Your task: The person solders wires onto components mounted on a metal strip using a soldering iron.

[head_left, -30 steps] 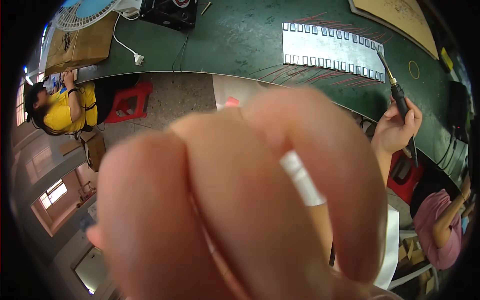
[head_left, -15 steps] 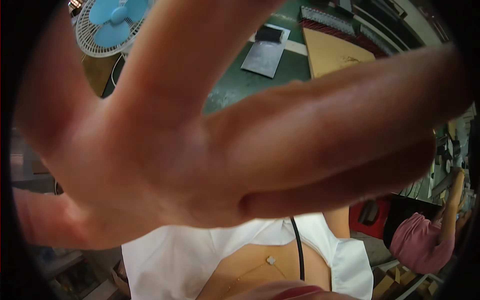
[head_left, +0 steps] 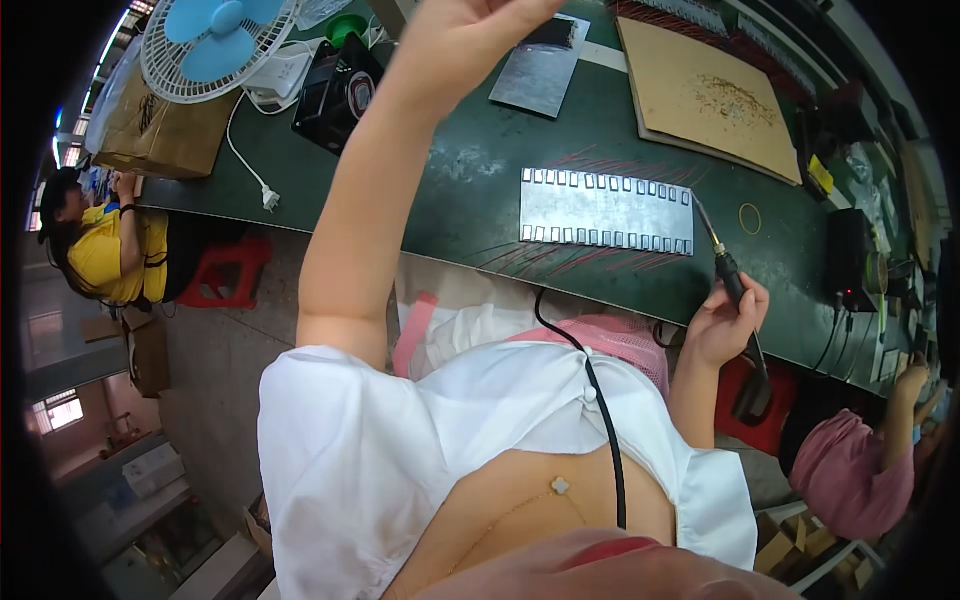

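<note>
While the right hand (head_left: 722, 322) pinches the soldering iron (head_left: 728, 280) like a pen, its tip rests just off the near right corner of the metal strip (head_left: 606, 211) of small parts on the green tabletop (head_left: 470, 190). That strip lies ahead of and inward from this hand. The left hand (head_left: 470, 30) is raised high, well away from the strip, fingers loosely curled around nothing visible. Good soldering likely wants that hand down steadying the strip, the iron held low and still.
</note>
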Available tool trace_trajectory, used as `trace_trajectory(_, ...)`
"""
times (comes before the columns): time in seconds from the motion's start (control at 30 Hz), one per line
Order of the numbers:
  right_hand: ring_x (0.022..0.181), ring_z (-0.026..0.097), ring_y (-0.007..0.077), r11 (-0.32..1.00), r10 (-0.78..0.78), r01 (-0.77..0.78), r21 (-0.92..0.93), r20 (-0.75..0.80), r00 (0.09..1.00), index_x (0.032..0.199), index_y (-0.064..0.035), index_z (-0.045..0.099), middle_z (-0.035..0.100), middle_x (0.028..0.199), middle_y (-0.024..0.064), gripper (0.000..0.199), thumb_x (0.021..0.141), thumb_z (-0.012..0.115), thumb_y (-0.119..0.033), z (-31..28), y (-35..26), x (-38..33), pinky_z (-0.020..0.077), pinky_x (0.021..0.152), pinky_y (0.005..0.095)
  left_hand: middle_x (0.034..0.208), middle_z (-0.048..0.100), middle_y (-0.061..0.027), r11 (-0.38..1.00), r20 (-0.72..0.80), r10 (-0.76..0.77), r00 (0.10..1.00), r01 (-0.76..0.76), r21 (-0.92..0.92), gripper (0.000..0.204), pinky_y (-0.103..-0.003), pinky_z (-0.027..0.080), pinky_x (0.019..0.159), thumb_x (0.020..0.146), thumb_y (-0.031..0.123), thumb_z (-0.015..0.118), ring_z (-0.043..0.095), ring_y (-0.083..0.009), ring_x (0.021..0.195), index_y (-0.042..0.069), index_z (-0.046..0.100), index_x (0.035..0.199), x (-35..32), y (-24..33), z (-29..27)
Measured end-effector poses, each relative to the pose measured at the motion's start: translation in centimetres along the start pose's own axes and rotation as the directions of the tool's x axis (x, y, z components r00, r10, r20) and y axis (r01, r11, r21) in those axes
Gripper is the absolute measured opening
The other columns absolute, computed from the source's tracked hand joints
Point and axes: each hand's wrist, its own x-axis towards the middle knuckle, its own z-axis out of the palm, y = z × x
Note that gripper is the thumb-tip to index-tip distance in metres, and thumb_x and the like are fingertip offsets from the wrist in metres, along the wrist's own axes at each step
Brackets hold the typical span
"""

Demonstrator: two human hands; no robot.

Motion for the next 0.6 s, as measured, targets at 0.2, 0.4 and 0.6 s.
trace_trajectory(0.2, 0.051, 0.047, 0.0138, 0.997, -0.008, 0.014, -0.071, 0.079, 0.997, 0.096, 0.0032, 0.05, 0.05, 0.058, 0.0096, 0.024, 0.089, 0.038, -0.017, -0.1, 0.0, -0.7, 0.0434, 0.07, 0.0307, 0.089, 0.063, -0.0153, 0.719, -0.016, -0.172, 0.985, 0.136, 0.682, 0.014, -0.032, 0.047, 0.075, 0.075, 0.013, 0.062, 0.061, -0.0244, 0.083, 0.001, 0.066, 0.081, 4.5, -13.7, -2.7)
trace_trajectory(0.4, 0.047, 0.048, 0.0126, 0.997, -0.042, 0.048, -0.068, 0.089, 0.995, 0.094, 0.0051, 0.05, 0.052, 0.069, 0.0122, 0.024, 0.086, 0.042, -0.016, -0.3, 0.3, -1.0, 0.0395, 0.047, 0.0213, 0.083, 0.06, -0.0155, 0.444, 0.122, 0.027, 0.992, -0.121, 0.888, 0.013, -0.041, 0.045, 0.079, 0.071, 0.016, 0.065, 0.056, -0.0335, 0.086, 0.005, 0.066, 0.078, 7.5, -15.8, -3.0)
trace_trajectory(0.6, 0.047, 0.048, 0.0124, 0.996, -0.051, 0.058, -0.062, 0.106, 0.993, 0.094, 0.0058, 0.051, 0.053, 0.074, 0.0142, 0.024, 0.086, 0.042, -0.015, -0.1, 0.1, -0.9, 0.0403, 0.048, 0.0217, 0.09, 0.057, -0.0164, 0.373, 0.169, -0.044, 0.985, -0.141, 0.917, 0.015, -0.04, 0.044, 0.082, 0.069, 0.018, 0.068, 0.053, -0.0345, 0.093, 0.006, 0.066, 0.077, 8.7, -15.6, -2.8)
